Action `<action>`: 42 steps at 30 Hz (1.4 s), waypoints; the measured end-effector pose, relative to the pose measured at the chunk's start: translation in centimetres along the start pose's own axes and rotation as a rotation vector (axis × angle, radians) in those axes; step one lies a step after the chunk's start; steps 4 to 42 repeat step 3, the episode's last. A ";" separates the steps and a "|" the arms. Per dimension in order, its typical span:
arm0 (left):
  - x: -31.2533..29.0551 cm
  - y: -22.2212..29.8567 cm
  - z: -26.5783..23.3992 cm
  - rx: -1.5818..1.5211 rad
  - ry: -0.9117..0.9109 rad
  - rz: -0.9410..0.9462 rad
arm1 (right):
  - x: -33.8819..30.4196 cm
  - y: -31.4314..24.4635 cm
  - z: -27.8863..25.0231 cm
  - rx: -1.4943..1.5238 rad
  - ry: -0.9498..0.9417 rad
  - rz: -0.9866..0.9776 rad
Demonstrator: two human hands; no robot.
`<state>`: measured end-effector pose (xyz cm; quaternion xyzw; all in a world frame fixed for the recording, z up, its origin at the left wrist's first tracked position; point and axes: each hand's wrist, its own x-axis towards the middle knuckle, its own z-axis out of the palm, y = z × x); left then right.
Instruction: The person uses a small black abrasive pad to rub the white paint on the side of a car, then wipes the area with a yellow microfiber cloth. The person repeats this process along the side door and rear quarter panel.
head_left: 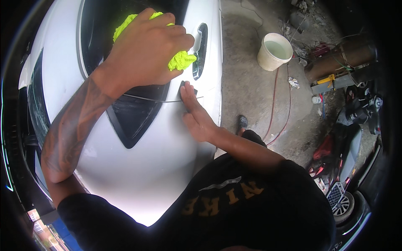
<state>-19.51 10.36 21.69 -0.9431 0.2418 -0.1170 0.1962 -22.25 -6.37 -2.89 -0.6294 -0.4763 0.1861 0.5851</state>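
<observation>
My left hand (148,50) is closed on a bright yellow-green cloth (182,61), whose bunched ends stick out on both sides of the fingers. It is over the dark side window and door of a white car (138,175), close to the door handle (201,52). My right hand (196,115) lies lower on the white bodywork by the door seam, fingers pressed together over a small dark flat piece (182,88). Only the edges of that piece show, so its kind is unclear. A small black triangular window (133,119) is below my left wrist.
A white bucket (274,52) of liquid stands on the concrete floor (247,79) to the right. A reddish hose (274,100) runs from near it toward my foot. Further right are a brown cylindrical tank (339,62) and a motorbike (335,159).
</observation>
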 end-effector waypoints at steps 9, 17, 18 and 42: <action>0.1 -0.1 -0.5 -0.018 -0.030 -0.021 | 3.0 2.3 -1.3 -0.023 0.004 -0.167; 0.1 -0.1 -0.5 -0.018 -0.030 -0.021 | 3.0 2.3 -1.3 -0.023 0.004 -0.167; 0.1 -0.1 -0.5 -0.018 -0.030 -0.021 | 3.0 2.3 -1.3 -0.023 0.004 -0.167; 0.1 -0.1 -0.5 -0.018 -0.030 -0.021 | 3.0 2.3 -1.3 -0.023 0.004 -0.167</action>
